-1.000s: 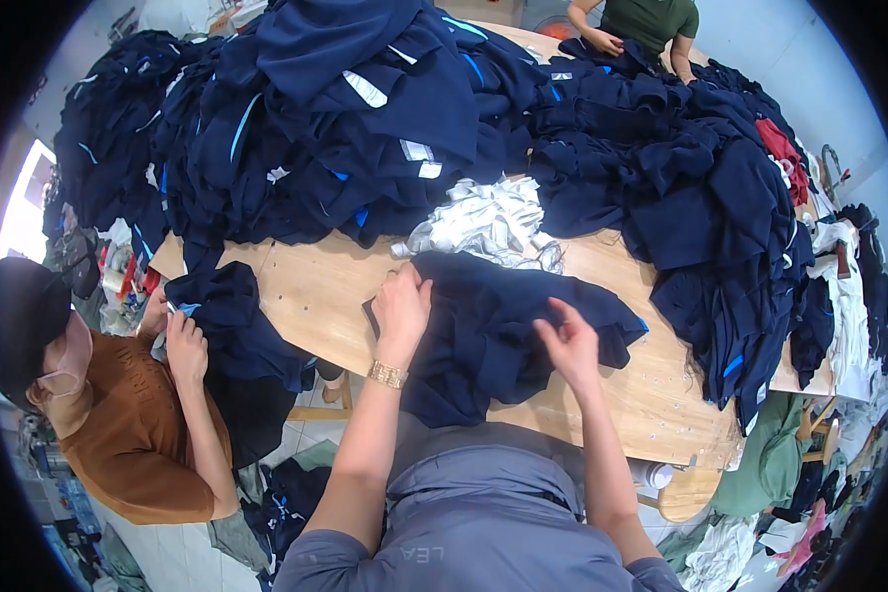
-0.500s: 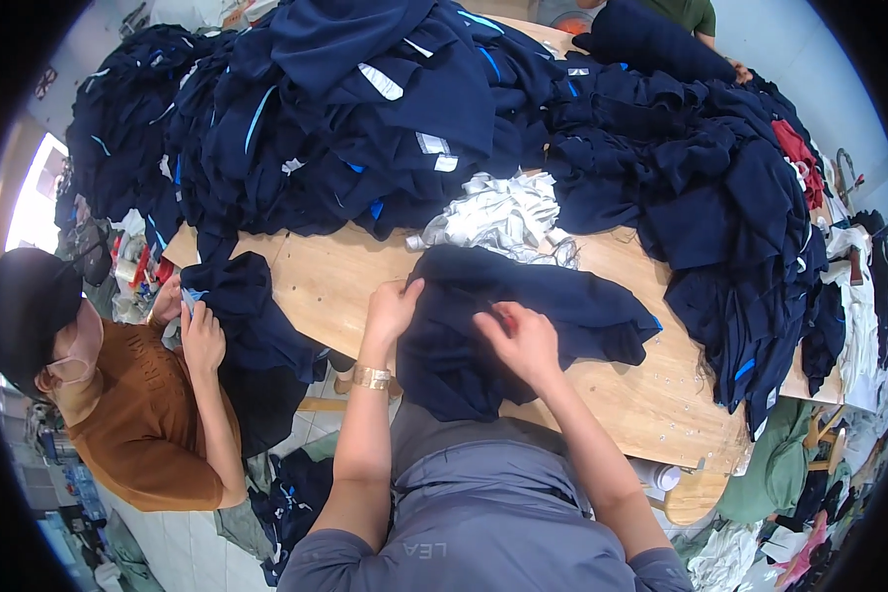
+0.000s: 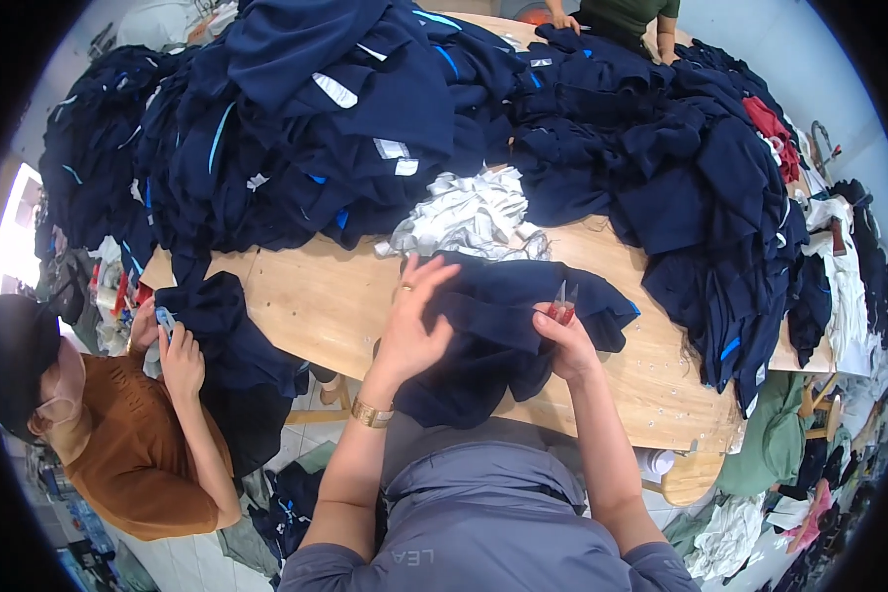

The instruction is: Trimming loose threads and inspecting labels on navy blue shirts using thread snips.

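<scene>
A dark navy garment [image 3: 493, 345] lies crumpled on the table's near edge in front of me, a bright blue bit at its right corner. My left hand [image 3: 416, 321] is raised above the garment's left side, fingers spread, holding nothing. Over the right part of the cloth, my right hand [image 3: 570, 340] grips a pair of thread snips [image 3: 562, 310] with red handles, their metal blades pointing up and away from me. Just beyond the garment sits a heap of white fabric strips [image 3: 469, 217].
Large piles of navy garments [image 3: 296, 148] cover the far side of the wooden table [image 3: 296, 286], more at the right [image 3: 701, 217]. At left a co-worker in a brown shirt [image 3: 148, 444] handles navy cloth. Another person in green [image 3: 629, 22] stands across the table.
My left hand has let go of the garment and lifted, its fingers spreading. My right hand has moved right, and the snips now show clearly. The far person's bundle has been lowered.
</scene>
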The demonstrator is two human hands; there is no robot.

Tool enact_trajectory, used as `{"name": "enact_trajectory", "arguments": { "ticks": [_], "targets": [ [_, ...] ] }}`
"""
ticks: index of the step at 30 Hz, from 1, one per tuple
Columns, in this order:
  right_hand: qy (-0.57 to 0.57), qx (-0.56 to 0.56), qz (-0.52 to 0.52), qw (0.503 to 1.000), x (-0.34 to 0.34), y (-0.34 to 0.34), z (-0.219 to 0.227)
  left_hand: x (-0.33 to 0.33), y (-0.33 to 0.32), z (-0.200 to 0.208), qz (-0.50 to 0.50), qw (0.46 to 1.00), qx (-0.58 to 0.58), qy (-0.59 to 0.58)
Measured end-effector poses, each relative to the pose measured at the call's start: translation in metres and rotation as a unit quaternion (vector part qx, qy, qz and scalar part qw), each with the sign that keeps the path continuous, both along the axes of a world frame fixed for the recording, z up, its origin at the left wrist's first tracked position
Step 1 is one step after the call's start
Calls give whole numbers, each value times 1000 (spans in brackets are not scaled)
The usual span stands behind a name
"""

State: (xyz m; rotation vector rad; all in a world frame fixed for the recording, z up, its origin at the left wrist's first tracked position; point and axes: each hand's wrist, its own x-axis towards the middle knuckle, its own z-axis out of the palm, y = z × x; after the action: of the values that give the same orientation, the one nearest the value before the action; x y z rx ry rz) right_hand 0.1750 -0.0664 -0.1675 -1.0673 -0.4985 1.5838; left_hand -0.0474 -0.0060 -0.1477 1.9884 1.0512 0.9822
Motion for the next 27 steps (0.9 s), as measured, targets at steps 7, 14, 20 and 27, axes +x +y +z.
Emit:
{"name": "enact_trajectory", "arguments": {
  "ticks": [7, 14, 20, 27],
  "targets": [
    [147, 74, -19, 986, 17, 1, -3, 17, 8, 10, -194, 968, -1, 159],
    [346, -14, -52, 937, 12, 4, -11, 22, -14, 34, -166, 976, -85, 111],
    [417, -17, -56, 907, 0, 7, -8, 20, -16, 5, -119, 986, 24, 118],
    [-279, 11, -45, 959, -7, 5, -31, 18, -13, 28, -86, 985, -151, 5]
  ]
}}
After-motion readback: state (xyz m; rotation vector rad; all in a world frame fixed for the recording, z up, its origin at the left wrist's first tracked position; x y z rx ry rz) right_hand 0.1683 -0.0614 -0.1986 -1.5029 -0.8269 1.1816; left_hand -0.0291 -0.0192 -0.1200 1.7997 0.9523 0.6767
